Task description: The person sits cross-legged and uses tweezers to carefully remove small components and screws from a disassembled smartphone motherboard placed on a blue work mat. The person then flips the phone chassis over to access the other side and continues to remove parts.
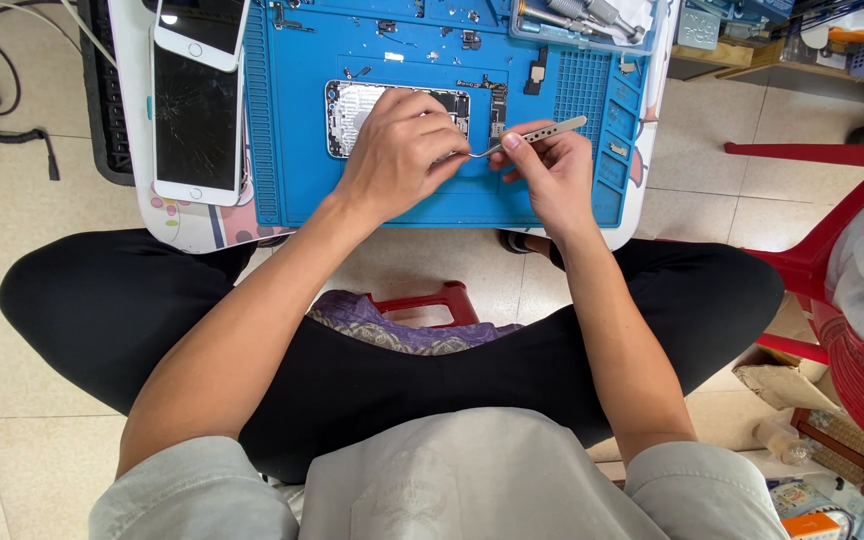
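Opened phone (352, 112) lay mid-desk on the blue mat (302, 170), pinned under the left hand (397, 150); right hand (552, 170) fingers gripped slim metal tweezers (542, 133). Its exposed parts looked light, fragile; best held by edges.

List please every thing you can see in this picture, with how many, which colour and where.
Work mat: one, blue, on the white table.
Opened phone body: one, silver, middle of the mat, under the left hand.
Tweezers: one, silver, in the right hand.
Cracked phone: one, white with black screen, left of the mat.
Second phone: one, white, above the cracked one.
Small parts: several, dark, scattered on the mat.
Tool tray: one, pale blue, top edge.
Chair: one, red, at right.
Stool: one, red, under the person.
Left hand: resting on the phone body.
Right hand: grip closed on the tweezers.
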